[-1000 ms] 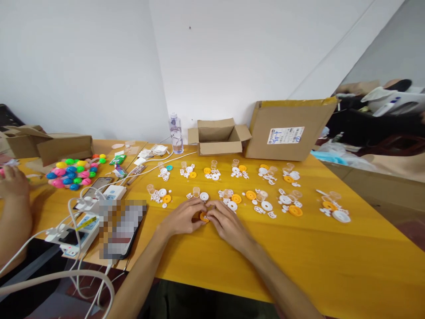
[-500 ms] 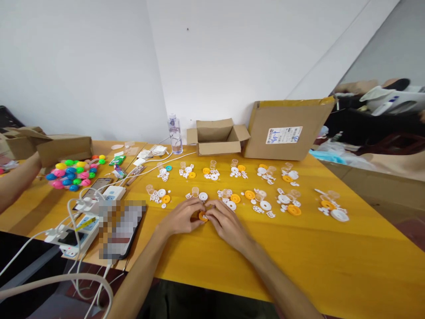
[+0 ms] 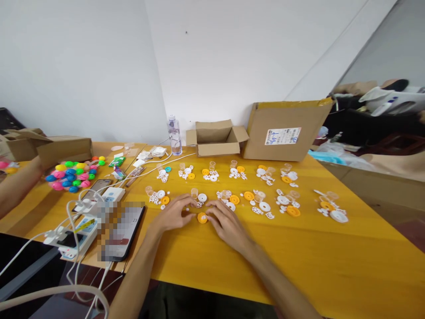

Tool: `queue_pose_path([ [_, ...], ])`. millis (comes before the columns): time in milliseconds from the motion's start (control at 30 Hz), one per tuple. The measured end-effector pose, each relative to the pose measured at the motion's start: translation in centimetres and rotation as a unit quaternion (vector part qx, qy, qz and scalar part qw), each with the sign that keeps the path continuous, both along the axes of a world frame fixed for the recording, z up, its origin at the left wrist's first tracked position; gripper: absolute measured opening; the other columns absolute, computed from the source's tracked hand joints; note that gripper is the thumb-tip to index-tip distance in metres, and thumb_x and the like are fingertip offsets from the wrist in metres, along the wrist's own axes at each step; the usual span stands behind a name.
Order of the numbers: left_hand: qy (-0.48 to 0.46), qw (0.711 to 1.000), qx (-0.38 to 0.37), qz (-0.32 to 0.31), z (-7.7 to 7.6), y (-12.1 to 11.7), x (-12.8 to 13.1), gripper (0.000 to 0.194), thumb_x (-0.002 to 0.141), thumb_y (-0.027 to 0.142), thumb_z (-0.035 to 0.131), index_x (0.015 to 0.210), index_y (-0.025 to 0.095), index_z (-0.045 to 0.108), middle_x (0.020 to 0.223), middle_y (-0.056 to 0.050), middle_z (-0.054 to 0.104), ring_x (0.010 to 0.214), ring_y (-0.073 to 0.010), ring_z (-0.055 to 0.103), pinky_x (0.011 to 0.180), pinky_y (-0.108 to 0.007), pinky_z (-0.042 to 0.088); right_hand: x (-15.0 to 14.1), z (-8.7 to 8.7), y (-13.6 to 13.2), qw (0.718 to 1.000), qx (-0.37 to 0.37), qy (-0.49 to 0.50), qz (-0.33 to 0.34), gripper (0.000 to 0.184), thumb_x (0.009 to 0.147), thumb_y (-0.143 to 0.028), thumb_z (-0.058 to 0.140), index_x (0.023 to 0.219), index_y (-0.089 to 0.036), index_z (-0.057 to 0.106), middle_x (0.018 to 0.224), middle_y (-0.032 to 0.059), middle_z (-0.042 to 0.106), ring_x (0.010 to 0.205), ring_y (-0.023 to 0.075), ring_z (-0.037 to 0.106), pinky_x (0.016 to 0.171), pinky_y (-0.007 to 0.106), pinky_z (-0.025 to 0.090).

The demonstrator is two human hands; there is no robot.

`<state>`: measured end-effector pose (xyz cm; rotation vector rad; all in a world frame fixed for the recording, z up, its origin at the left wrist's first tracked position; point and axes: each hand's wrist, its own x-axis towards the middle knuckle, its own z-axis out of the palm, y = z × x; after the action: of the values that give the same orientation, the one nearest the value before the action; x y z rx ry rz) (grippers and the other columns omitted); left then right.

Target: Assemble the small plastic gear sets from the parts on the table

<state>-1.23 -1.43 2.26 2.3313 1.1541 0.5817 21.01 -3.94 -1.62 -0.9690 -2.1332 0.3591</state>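
An orange plastic disc (image 3: 202, 217) lies on the yellow wooden table (image 3: 299, 261) between my two hands. The curled fingertips of my right hand (image 3: 225, 222) pinch the disc's right edge. My left hand (image 3: 173, 213) sits just left of the disc. Its fingers are bent toward a small white gear piece (image 3: 198, 204), with tiny white bits beside the thumb. I cannot make out what they pinch. A white disc (image 3: 202, 197) and a clear little cup (image 3: 194, 192) stand just beyond my hands.
Several small sets of white, orange and clear parts (image 3: 262, 201) lie in two rows across the table. Behind them are an open carton (image 3: 215, 137), a big box (image 3: 285, 133) and a bottle (image 3: 174, 133). At left are a phone (image 3: 121, 228), a power strip (image 3: 78, 226), coloured balls (image 3: 71, 175) and another person's arm (image 3: 16, 188).
My hands have parted a little, and the orange disc now shows on the table. My left hand has shifted left toward the white pieces. The other person's arm has drawn back.
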Motion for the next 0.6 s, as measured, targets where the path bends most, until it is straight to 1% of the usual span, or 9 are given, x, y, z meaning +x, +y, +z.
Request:
queue_pose_path([
  [167,0.045,0.997,0.039,0.041,0.12,0.34,-0.8,0.015,0.079,0.01,0.058,0.089,0.021,0.063,0.093,-0.003,0.064,0.096,-0.022,0.061,0.088,-0.035,0.048,-0.06,0.2,-0.15,0.999,-0.031,-0.011,0.006,0.012,0.096,-0.017,0.051,0.103,-0.024,0.058,0.111,0.008,0.063,0.101,0.0227,0.062,0.088,0.039,0.053],
  [300,0.05,0.997,0.044,0.039,0.11,0.49,-1.03,0.013,0.081,0.01,0.059,0.085,0.021,0.064,0.093,-0.003,0.064,0.095,-0.0216,0.06,0.088,-0.035,0.046,-0.03,0.27,-0.28,0.998,-0.051,-0.03,0.017,0.024,0.094,-0.019,0.054,0.117,-0.026,0.056,0.117,0.0086,0.061,0.108,0.0246,0.061,0.093,0.041,0.052],
  [367,0.048,0.997,0.041,0.036,0.11,0.53,-1.04,0.013,0.082,0.01,0.06,0.085,0.021,0.065,0.093,-0.003,0.064,0.095,-0.0216,0.06,0.089,-0.035,0.045,0.01,0.28,-0.33,0.998,-0.055,-0.038,0.022,0.028,0.093,-0.018,0.054,0.121,-0.026,0.056,0.12,0.0088,0.061,0.111,0.0254,0.06,0.095,0.042,0.051],
  [600,0.026,0.999,0.013,0.025,0.01,0.57,-0.7,0.014,0.084,0.008,0.059,0.078,0.02,0.065,0.089,-0.003,0.063,0.094,-0.0209,0.058,0.087,-0.034,0.044,-0.04,0.18,-0.37,0.997,-0.05,-0.061,0.017,0.024,0.092,-0.016,0.056,0.114,-0.025,0.06,0.12,0.009,0.06,0.112,0.0253,0.058,0.097,0.043,0.05],
])
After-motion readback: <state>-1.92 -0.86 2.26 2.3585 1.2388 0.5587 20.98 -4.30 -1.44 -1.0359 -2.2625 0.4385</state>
